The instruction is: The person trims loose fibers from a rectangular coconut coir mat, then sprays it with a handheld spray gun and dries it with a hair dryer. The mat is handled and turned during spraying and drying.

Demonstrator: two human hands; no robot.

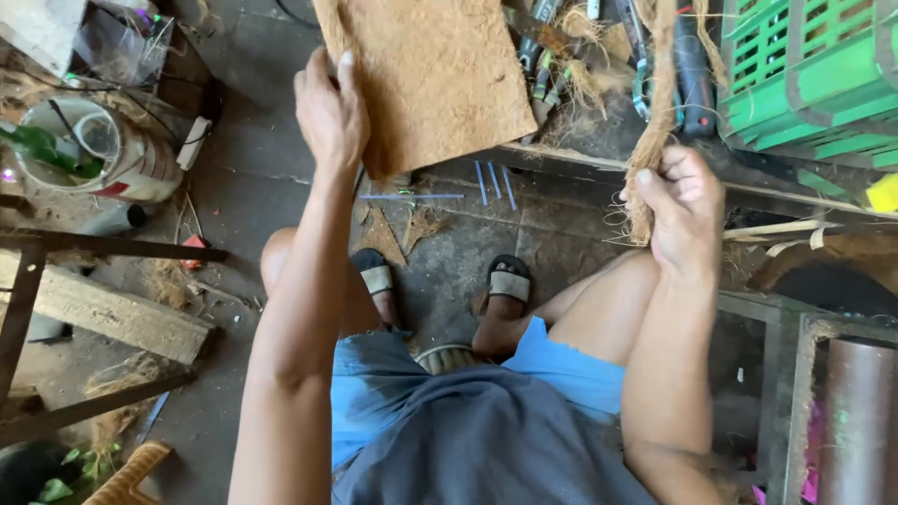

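Observation:
My left hand (329,110) grips the lower left corner of a flat brown coconut-fibre sheet (432,75), held up in front of me. My right hand (681,201) is closed around a long strip of loose coir fibre (657,112) that runs upward toward the top of the view. The sheet and the strip are apart. Below are my knees, blue shorts and two sandalled feet (444,281) on the grey concrete floor.
A green plastic crate (812,75) stands at the top right. Tools and fibre scraps (599,56) lie on a low wooden board. A white bucket (103,150) sits at the left, with wooden planks (103,313) and metal bars. A brown cylinder (856,421) stands at the right.

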